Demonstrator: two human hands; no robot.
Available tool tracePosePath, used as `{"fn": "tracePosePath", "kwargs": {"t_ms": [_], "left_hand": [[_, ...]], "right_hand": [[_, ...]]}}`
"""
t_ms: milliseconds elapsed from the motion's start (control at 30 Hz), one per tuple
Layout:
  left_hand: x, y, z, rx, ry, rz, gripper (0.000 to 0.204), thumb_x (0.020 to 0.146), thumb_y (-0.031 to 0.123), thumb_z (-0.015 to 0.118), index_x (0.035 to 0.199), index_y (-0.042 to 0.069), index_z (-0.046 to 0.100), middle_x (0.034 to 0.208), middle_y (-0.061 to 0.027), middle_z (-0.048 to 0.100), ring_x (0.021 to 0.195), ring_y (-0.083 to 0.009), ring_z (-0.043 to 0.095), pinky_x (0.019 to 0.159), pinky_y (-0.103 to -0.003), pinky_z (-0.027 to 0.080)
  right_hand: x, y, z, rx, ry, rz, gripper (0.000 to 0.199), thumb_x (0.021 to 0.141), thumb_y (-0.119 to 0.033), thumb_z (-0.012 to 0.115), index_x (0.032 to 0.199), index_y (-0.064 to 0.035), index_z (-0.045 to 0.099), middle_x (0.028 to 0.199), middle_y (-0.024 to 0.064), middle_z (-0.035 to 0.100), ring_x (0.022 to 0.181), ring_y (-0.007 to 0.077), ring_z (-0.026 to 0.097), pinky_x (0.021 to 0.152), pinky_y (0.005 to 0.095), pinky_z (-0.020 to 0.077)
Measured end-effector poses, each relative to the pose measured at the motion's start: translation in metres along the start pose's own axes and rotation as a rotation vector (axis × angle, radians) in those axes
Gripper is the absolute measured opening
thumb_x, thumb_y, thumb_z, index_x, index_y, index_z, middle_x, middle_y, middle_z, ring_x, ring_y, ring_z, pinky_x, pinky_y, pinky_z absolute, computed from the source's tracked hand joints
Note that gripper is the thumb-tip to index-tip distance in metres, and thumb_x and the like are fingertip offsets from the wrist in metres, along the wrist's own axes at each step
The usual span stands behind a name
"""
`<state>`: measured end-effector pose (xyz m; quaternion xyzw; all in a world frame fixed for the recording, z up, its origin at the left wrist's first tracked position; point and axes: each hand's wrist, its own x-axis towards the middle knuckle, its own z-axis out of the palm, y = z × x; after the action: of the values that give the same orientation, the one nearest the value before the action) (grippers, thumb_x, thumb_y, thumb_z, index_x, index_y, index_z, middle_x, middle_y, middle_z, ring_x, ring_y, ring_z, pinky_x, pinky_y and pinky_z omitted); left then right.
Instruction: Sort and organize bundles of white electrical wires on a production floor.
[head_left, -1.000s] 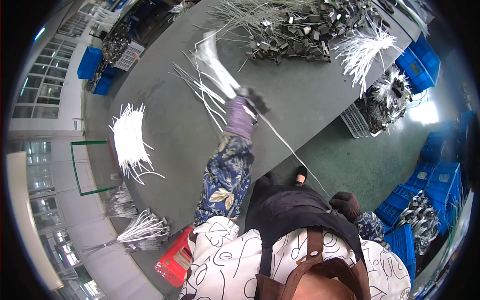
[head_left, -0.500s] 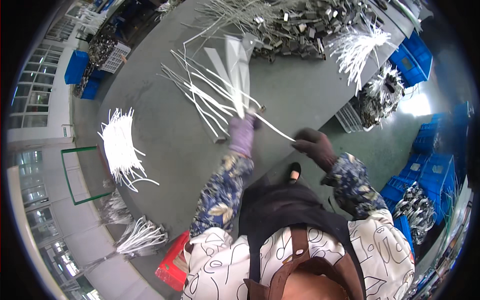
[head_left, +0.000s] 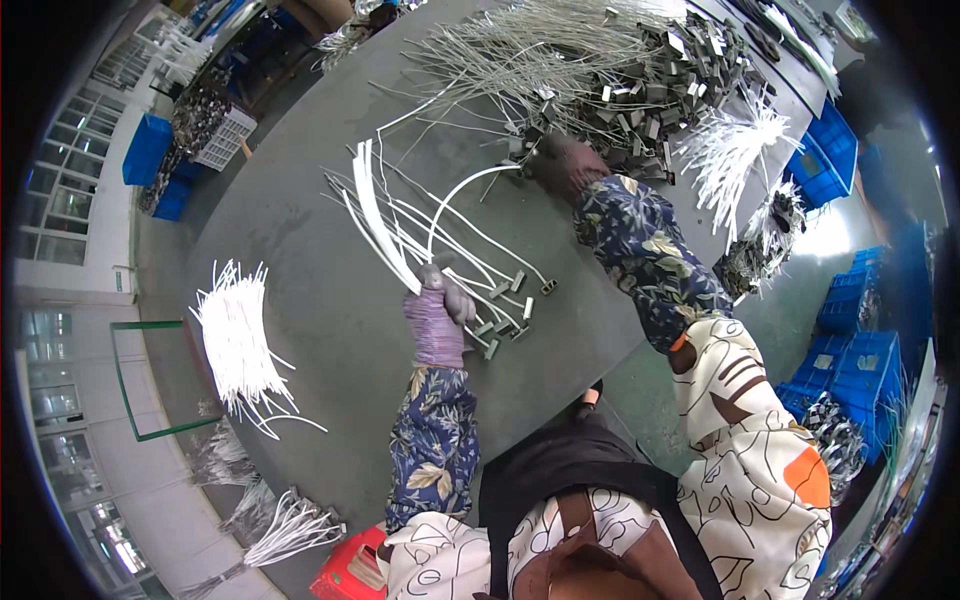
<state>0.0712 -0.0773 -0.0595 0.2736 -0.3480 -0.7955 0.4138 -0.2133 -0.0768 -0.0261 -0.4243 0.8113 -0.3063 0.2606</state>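
My left hand (head_left: 438, 290), in a grey glove with a purple cuff, is closed round a bundle of white sleeves (head_left: 374, 220) above the grey table. From it a white-sleeved wire (head_left: 466, 182) arcs over to my right hand (head_left: 560, 165). That hand wears a dark glove and pinches the wire's far end; its fingertips are partly hidden. Under and beside my left hand lie several white-sleeved wires (head_left: 462, 232) with small metal blocks (head_left: 490, 348) on their ends. Just beyond my right hand spreads a heap of metal blocks (head_left: 640, 110) with thin grey wires (head_left: 520, 50).
On the table's left side lies a stack of white-sleeved wires (head_left: 240, 340). Another white bunch (head_left: 735, 150) rests at the right edge. Blue crates (head_left: 845, 370) stand on the floor at right, and a red container (head_left: 350, 570) sits below the table's near left edge.
My right hand has moved from the table's near edge up and away to the heap. My left hand has shifted left and nearer with the white sleeves, uncovering blocks beside it.
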Motion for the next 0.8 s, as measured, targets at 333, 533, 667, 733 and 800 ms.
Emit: {"fn": "tracePosePath", "kwargs": {"t_ms": [333,533,667,733,800], "left_hand": [[-0.019,-0.035,0.079,-0.312,0.212,-0.348,0.030,0.086,0.026,0.054,0.102,0.002,0.049,0.091,-0.0188,0.060,0.081,-0.0323,0.061,0.073,-0.044,0.052],[-0.039,-0.095,0.120,-0.373,-0.023,-0.699,0.022,0.093,0.024,0.047,0.098,0.003,0.051,0.088,-0.0151,0.060,0.075,-0.0300,0.060,0.068,-0.048,0.052],[-0.044,-0.134,0.106,-0.433,-0.037,-0.666,0.018,0.091,0.028,0.053,0.086,0.010,0.055,0.074,-0.0083,0.059,0.062,-0.0257,0.058,0.055,-0.044,0.050],[-0.045,-0.144,0.115,-0.273,0.088,-0.499,0.018,0.088,0.030,0.058,0.086,0.012,0.056,0.075,-0.0076,0.062,0.064,-0.0238,0.060,0.057,-0.042,0.052],[-0.034,-0.126,0.112,-0.404,0.050,-0.409,0.014,0.087,0.024,0.060,0.087,0.010,0.058,0.084,-0.0103,0.065,0.071,-0.0253,0.064,0.064,-0.043,0.056]], "right_hand": [[-0.139,0.071,-0.004,1.303,-0.089,0.101,0.017,0.081,-0.008,0.060,0.097,-0.0041,0.058,0.071,0.0047,0.057,0.049,0.0089,0.046,0.043,0.0220,0.0361],[-0.265,0.071,-0.033,0.100,-0.157,-0.628,0.024,0.078,-0.009,0.064,0.101,-0.0048,0.060,0.085,0.0062,0.059,0.077,0.0224,0.059,0.067,0.0336,0.0501],[-0.380,0.142,-0.054,0.379,-0.356,-0.202,0.024,0.066,-0.009,0.075,0.083,-0.0040,0.059,0.075,0.0082,0.053,0.066,0.0203,0.054,0.055,0.0307,0.0417],[-0.439,0.185,-0.045,0.748,-0.161,0.387,0.020,0.066,-0.006,0.071,0.079,-0.0045,0.057,0.072,0.0045,0.052,0.060,0.0139,0.051,0.049,0.0288,0.0385],[-0.459,0.190,-0.056,0.770,-0.148,0.597,0.017,0.068,-0.008,0.070,0.079,-0.0040,0.058,0.072,0.0035,0.054,0.058,0.0122,0.051,0.050,0.0278,0.0389]]}}
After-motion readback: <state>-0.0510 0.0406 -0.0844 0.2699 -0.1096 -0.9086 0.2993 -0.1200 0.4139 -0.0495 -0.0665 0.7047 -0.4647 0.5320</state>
